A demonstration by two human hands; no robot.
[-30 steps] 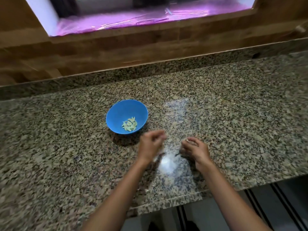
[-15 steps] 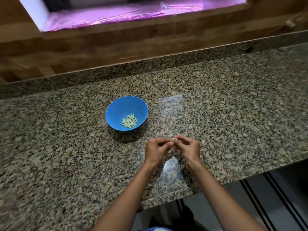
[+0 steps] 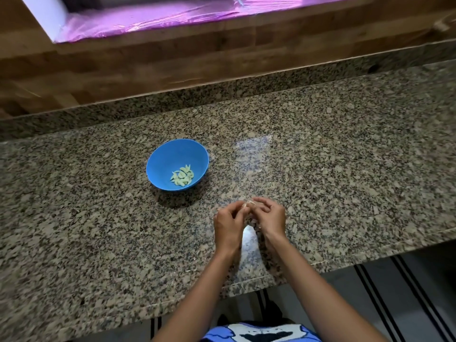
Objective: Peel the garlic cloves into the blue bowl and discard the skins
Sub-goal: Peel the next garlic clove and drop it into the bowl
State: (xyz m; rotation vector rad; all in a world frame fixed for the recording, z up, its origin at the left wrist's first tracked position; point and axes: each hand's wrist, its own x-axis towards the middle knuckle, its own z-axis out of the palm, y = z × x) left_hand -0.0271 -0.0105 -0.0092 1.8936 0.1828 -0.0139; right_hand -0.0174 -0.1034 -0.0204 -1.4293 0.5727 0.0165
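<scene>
Garlic clove (image 3: pixel 247 205), small and pale, pinched between curled fingertips of left hand (image 3: pixel 228 224) and right hand (image 3: pixel 271 217), held together just above granite counter (image 3: pixel 345 169) near its front edge. Farther back and left, well apart: blue bowl (image 3: pixel 166 157) on counter, heap of peeled cloves (image 3: pixel 182 176) inside.

Left hand (image 3: pixel 228 222) and right hand (image 3: pixel 270 215) meet fingertip to fingertip above granite counter (image 3: pixel 345 169), near its front edge. Both pinch small pale garlic clove (image 3: pixel 247 204) between them; detail of clove too small to tell. Blue bowl (image 3: pixel 167 159) sits on counter beyond and left of hands, apart from them. Peeled cloves (image 3: pixel 182 176) heaped in bowl bottom. Wooden ledge (image 3: pixel 148 62) behind counter.
</scene>
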